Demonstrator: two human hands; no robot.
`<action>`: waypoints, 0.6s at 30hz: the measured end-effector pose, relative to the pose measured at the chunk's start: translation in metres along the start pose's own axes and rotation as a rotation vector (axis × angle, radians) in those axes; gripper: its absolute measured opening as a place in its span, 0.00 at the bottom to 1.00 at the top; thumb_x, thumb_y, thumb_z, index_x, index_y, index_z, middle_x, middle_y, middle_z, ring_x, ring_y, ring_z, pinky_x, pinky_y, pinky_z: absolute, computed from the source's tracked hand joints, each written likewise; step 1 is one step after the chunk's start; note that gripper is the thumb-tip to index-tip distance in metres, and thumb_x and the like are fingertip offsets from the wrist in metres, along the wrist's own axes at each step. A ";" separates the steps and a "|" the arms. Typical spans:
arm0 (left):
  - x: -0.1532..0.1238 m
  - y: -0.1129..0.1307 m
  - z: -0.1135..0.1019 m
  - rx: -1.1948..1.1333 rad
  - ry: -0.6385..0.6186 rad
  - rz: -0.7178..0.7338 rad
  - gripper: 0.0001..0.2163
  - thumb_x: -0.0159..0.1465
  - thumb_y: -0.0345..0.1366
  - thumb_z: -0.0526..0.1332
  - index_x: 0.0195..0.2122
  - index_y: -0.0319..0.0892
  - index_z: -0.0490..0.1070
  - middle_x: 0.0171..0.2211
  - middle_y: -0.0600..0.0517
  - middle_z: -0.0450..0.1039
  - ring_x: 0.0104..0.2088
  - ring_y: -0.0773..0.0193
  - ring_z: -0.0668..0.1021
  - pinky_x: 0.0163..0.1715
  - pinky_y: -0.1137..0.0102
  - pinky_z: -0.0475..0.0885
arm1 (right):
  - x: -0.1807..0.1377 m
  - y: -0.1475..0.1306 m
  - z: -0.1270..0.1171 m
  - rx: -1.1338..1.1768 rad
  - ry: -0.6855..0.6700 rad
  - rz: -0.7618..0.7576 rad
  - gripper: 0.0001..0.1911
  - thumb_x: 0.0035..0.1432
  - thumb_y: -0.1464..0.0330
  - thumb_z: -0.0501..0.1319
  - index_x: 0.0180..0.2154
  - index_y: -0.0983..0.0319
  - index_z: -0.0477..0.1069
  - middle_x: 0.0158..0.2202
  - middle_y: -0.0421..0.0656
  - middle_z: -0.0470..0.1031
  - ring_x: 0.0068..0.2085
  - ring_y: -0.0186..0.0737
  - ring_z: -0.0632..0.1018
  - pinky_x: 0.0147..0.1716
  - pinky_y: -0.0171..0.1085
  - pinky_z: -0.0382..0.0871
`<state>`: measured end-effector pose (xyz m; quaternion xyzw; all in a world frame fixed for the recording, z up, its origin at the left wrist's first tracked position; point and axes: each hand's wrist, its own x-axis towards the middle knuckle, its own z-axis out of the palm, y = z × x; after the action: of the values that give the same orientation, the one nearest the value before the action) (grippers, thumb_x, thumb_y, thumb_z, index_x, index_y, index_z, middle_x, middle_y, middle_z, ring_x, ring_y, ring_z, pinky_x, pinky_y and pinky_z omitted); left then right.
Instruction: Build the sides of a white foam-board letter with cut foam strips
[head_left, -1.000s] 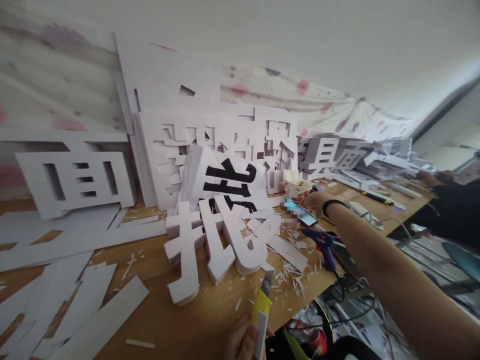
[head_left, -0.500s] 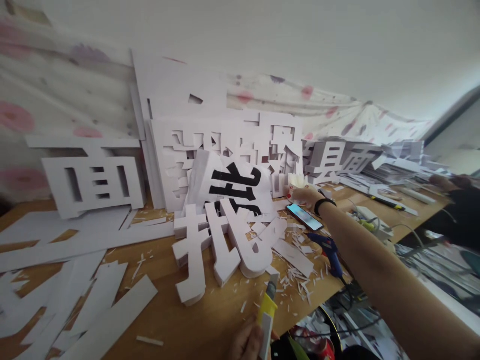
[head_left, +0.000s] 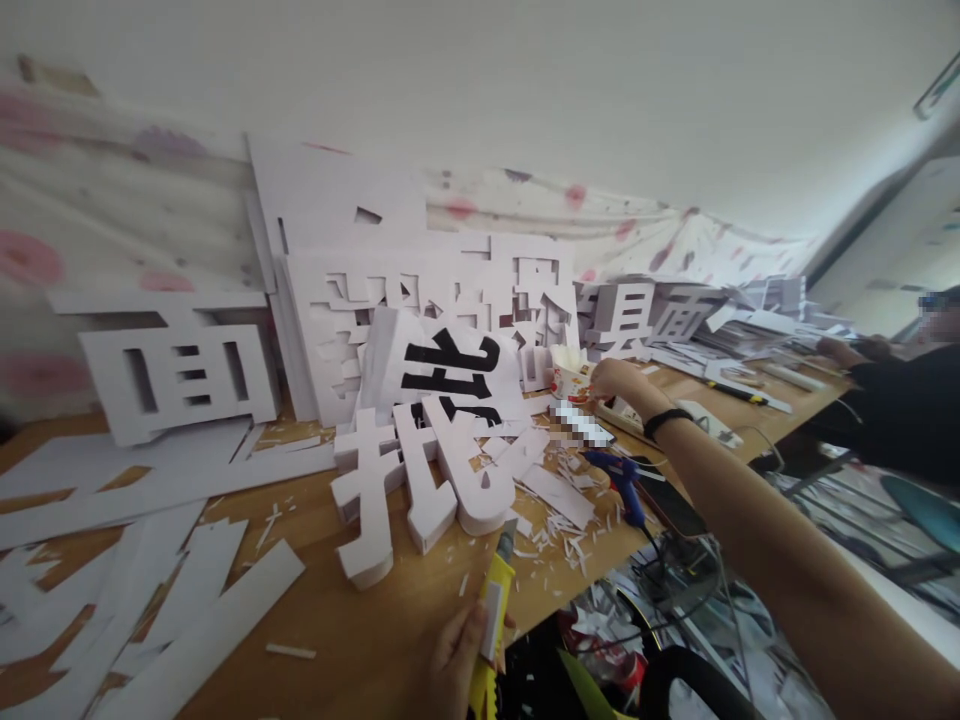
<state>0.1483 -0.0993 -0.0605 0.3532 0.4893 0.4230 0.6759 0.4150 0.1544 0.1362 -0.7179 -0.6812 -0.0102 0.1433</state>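
Note:
My left hand [head_left: 454, 648] is closed round a yellow utility knife [head_left: 498, 574], its blade pointing up and away over the table's front part. A white patch lies along the knife's side; I cannot tell if it is a label or a separate piece. Beyond the blade, a white foam-board character [head_left: 431, 495] in separate parts leans against a paper sheet with a black printed character [head_left: 459, 362]. My right hand [head_left: 624, 386] is beside a paper cup [head_left: 571, 378] holding white tissue, above a small tray. Its fingers are curled together; what is in them is hidden.
A blue glue gun [head_left: 624, 482] and a dark phone [head_left: 673, 498] lie near the table edge under my right arm. White scraps [head_left: 559, 525] are scattered about. Cut-out boards stand behind. Another yellow knife [head_left: 739, 393] lies farther right, near another person [head_left: 911, 400].
My right hand has shifted from behind the cup to its right side, uncovering the cup. My left hand and the knife appear farther left as the view turns right.

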 end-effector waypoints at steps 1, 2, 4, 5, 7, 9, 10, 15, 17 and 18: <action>0.000 -0.001 0.000 -0.001 0.017 0.007 0.36 0.51 0.71 0.57 0.33 0.38 0.79 0.20 0.52 0.70 0.24 0.65 0.71 0.28 0.72 0.67 | -0.003 0.001 -0.005 0.026 -0.009 0.024 0.14 0.65 0.61 0.61 0.48 0.63 0.71 0.47 0.46 0.74 0.42 0.40 0.77 0.41 0.43 0.75; 0.000 -0.002 0.001 -0.006 0.036 0.019 0.36 0.51 0.71 0.57 0.34 0.38 0.79 0.20 0.52 0.71 0.24 0.65 0.72 0.27 0.73 0.67 | -0.010 0.000 -0.009 0.059 -0.012 0.045 0.13 0.65 0.62 0.60 0.46 0.64 0.73 0.42 0.45 0.76 0.38 0.38 0.78 0.39 0.41 0.74; 0.000 -0.005 0.002 -0.027 0.070 0.038 0.37 0.51 0.71 0.56 0.35 0.37 0.79 0.20 0.52 0.71 0.24 0.65 0.72 0.26 0.73 0.66 | -0.036 -0.007 -0.008 0.139 0.007 0.061 0.13 0.67 0.63 0.57 0.40 0.65 0.75 0.31 0.44 0.77 0.30 0.37 0.77 0.33 0.38 0.72; 0.000 -0.007 0.003 -0.041 0.086 0.040 0.37 0.51 0.71 0.56 0.35 0.37 0.79 0.20 0.52 0.71 0.24 0.65 0.72 0.25 0.73 0.65 | -0.055 -0.012 -0.003 0.188 0.027 0.050 0.16 0.68 0.63 0.53 0.38 0.65 0.76 0.27 0.44 0.76 0.26 0.37 0.76 0.29 0.37 0.70; 0.001 -0.010 0.004 -0.076 0.121 0.025 0.38 0.50 0.72 0.56 0.34 0.36 0.78 0.18 0.53 0.70 0.22 0.66 0.70 0.23 0.73 0.63 | -0.106 -0.025 0.015 0.292 0.057 0.012 0.22 0.69 0.59 0.47 0.38 0.61 0.76 0.25 0.42 0.76 0.23 0.37 0.75 0.25 0.36 0.67; 0.000 -0.013 0.004 -0.095 0.158 0.002 0.38 0.49 0.72 0.57 0.34 0.36 0.78 0.17 0.54 0.68 0.20 0.66 0.69 0.21 0.73 0.63 | -0.159 -0.036 0.041 0.370 0.057 -0.022 0.30 0.69 0.54 0.42 0.32 0.59 0.77 0.20 0.41 0.73 0.22 0.39 0.75 0.22 0.36 0.66; -0.001 -0.014 0.003 -0.093 0.173 -0.003 0.38 0.49 0.72 0.57 0.34 0.36 0.78 0.16 0.54 0.68 0.19 0.67 0.69 0.20 0.73 0.62 | -0.181 -0.038 0.053 0.399 0.047 -0.033 0.32 0.69 0.52 0.41 0.28 0.58 0.76 0.16 0.40 0.69 0.21 0.40 0.74 0.21 0.36 0.65; -0.008 -0.011 -0.002 -0.067 0.192 -0.006 0.37 0.48 0.71 0.59 0.32 0.35 0.78 0.17 0.53 0.68 0.18 0.69 0.67 0.17 0.74 0.60 | -0.189 0.005 0.050 0.458 0.173 -0.015 0.21 0.68 0.57 0.47 0.38 0.60 0.74 0.24 0.42 0.77 0.27 0.43 0.77 0.29 0.38 0.70; -0.010 -0.006 -0.004 -0.064 0.203 0.007 0.35 0.48 0.69 0.61 0.32 0.35 0.78 0.18 0.54 0.67 0.18 0.70 0.66 0.18 0.75 0.60 | -0.149 0.037 0.025 0.413 0.177 -0.047 0.17 0.68 0.64 0.47 0.51 0.60 0.69 0.38 0.46 0.80 0.39 0.43 0.80 0.41 0.39 0.72; -0.011 -0.003 -0.004 -0.058 0.215 0.014 0.34 0.49 0.68 0.62 0.32 0.35 0.78 0.18 0.55 0.67 0.18 0.70 0.65 0.18 0.75 0.60 | -0.127 0.053 0.013 0.354 0.167 -0.067 0.16 0.68 0.66 0.47 0.51 0.60 0.69 0.43 0.48 0.80 0.44 0.43 0.79 0.44 0.40 0.71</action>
<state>0.1430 -0.1099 -0.0603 0.2893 0.5441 0.4771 0.6266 0.4552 0.0322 0.0875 -0.6551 -0.6815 0.0456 0.3230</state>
